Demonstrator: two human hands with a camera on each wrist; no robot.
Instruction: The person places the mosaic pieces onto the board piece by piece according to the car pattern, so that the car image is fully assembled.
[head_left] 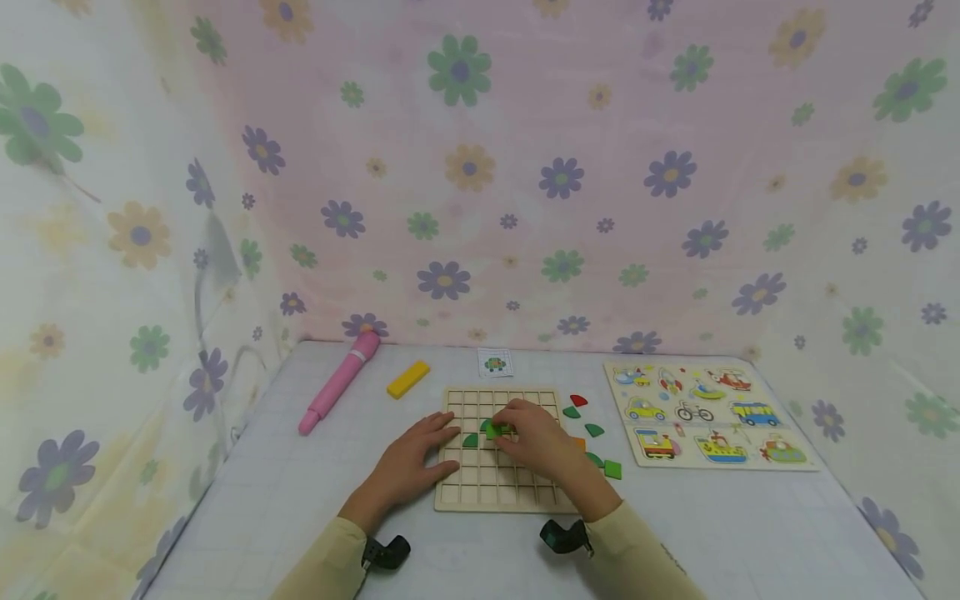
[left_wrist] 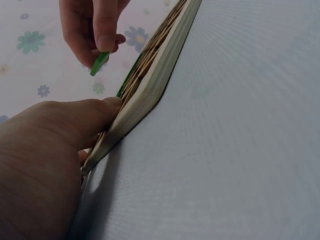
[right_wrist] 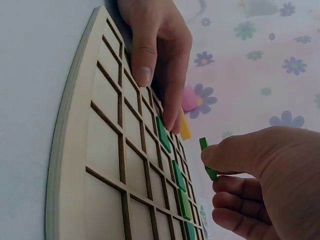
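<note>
A wooden grid board (head_left: 495,497) lies on the table under both hands. My left hand (head_left: 415,458) rests along its left edge, fingers spread and the thumb on the rim. Above the grid, my right hand (head_left: 536,437) pinches a thin green tile (right_wrist: 207,159) between thumb and forefinger, seen mostly edge-on and clear of the board in both wrist views. In the grid sit a dark green quarter-circle piece (head_left: 470,440) near the left fingertips, another green piece (right_wrist: 178,176) and a light green square (right_wrist: 184,203). In the head view my right fingers partly cover these.
Right of the board lie a red quarter-circle (head_left: 578,401), several green pieces (head_left: 594,430) and a partly hidden orange piece (head_left: 577,443). A vehicle puzzle board (head_left: 697,425) is farther right. Behind are a pattern card (head_left: 495,363), yellow block (head_left: 408,379) and pink stick (head_left: 341,383).
</note>
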